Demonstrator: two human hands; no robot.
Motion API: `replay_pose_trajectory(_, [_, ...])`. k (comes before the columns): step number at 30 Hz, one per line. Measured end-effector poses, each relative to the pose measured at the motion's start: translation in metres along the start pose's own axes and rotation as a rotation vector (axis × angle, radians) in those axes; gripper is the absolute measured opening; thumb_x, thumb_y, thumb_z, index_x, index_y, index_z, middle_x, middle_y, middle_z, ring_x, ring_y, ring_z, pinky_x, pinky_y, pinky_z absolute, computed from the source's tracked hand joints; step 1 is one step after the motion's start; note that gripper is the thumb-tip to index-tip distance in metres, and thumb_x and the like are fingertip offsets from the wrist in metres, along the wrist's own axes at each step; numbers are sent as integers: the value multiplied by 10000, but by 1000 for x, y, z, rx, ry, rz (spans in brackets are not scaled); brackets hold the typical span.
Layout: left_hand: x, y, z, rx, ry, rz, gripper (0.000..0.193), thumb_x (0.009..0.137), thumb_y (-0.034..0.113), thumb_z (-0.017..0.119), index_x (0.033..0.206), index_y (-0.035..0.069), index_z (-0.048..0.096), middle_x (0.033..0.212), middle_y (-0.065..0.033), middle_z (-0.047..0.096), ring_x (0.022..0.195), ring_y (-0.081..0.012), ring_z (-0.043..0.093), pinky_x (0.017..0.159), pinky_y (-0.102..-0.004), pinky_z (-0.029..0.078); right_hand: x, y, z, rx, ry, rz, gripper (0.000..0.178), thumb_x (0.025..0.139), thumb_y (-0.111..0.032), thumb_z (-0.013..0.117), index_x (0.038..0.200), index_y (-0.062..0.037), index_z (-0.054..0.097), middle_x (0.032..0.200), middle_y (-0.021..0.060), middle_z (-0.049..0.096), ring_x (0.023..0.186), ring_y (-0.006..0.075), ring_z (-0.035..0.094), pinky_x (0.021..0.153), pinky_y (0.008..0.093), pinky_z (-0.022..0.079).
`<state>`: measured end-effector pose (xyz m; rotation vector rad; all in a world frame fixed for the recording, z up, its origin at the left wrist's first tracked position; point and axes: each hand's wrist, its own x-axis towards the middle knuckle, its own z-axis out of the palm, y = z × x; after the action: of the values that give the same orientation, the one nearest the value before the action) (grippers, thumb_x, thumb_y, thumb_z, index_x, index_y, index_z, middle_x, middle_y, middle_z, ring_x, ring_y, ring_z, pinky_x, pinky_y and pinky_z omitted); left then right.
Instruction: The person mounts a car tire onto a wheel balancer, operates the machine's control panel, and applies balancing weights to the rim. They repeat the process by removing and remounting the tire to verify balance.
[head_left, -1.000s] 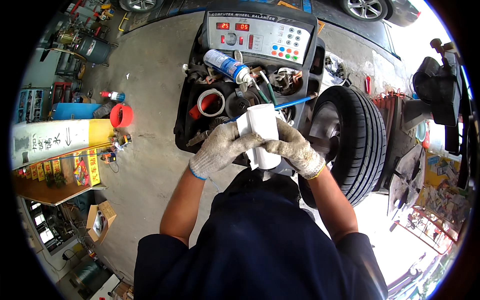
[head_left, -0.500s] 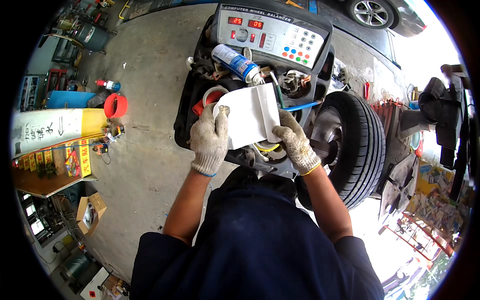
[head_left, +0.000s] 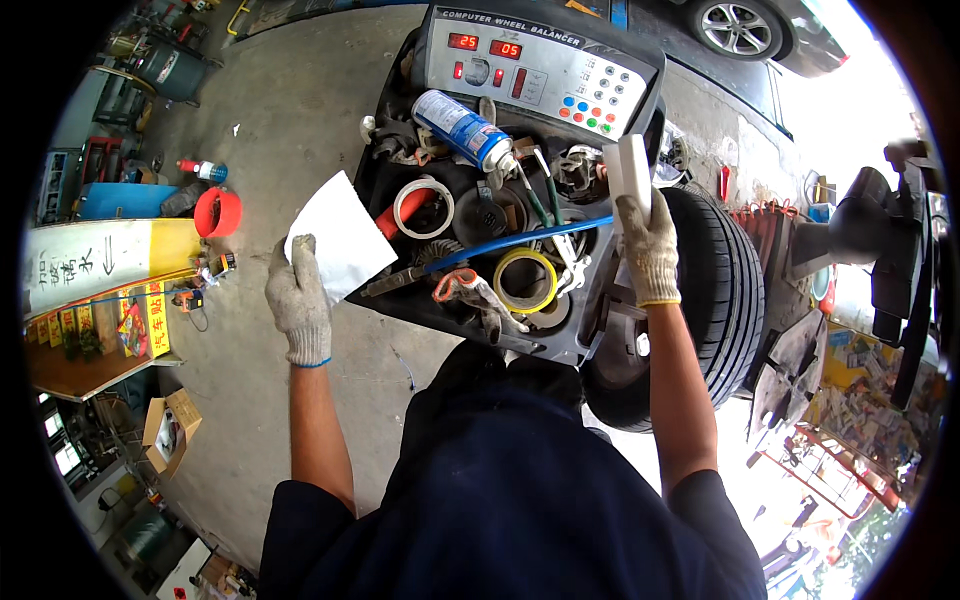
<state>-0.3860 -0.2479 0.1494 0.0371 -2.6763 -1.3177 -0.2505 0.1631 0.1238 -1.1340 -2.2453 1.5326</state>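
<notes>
My left hand (head_left: 298, 305), in a knitted work glove, is closed on the lower left edge of a white sheet (head_left: 345, 235), held out over the floor beside the tray. On the other side, my gloved right hand (head_left: 650, 255) grips a long white block-shaped piece (head_left: 628, 170) upright near the tray's right edge; whether it is a box or folded paper I cannot tell. Between the hands lies the wheel balancer's black tool tray (head_left: 540, 345). In it are a blue spray can (head_left: 460, 128), a yellow tape roll (head_left: 525, 280), a white ring (head_left: 423, 207) and a blue-handled tool (head_left: 520, 237).
Behind the tray rises the balancer's control panel (head_left: 535, 75) with lit red digits. A tyre on a wheel (head_left: 715, 300) stands close by my right arm. Farther left are a red bucket (head_left: 218, 212) and an open cardboard box (head_left: 172, 430); a car (head_left: 770, 30) is at the far right.
My hands have moved apart. The white sheet has gone left with my left hand, and the white block-shaped piece right with my right, uncovering the tray's contents.
</notes>
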Motion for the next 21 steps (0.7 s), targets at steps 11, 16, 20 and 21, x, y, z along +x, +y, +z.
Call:
replay_pose_trajectory(11, [-156,93,39,-330,-899,-8,251,988,135,626,1189,-1,690,921,-119,750,821,-209,731,728,-338,569,6,10,-106,-161,205,-396,618,965,-231,716,1490,-24,464,1427,213,564,1315,334,565,1104,426,466])
replay_pose_trajectory(16, [-220,80,87,-351,-1170,54,266,992,209,645,1178,26,702,918,-137,756,818,-278,742,735,-378,573,-97,120,-264,-586,343,86,711,1010,-388,639,1582,-71,361,1543,227,468,1391,333,504,1164,443,399])
replay_pose_trajectory(20, [-242,80,121,-299,-1185,75,291,992,253,641,1183,46,713,987,-160,757,873,-318,744,754,-395,581,-134,242,-299,-455,248,209,769,1050,-516,513,1615,-51,275,1594,241,395,1483,329,372,1220,422,270])
replay_pose_trajectory(21, [-244,81,125,-268,-1199,64,296,994,261,638,1185,49,714,998,-164,756,881,-323,744,757,-398,582,-133,251,-292,-320,309,246,766,1057,-538,487,1613,-54,282,1593,228,401,1483,312,362,1231,411,243])
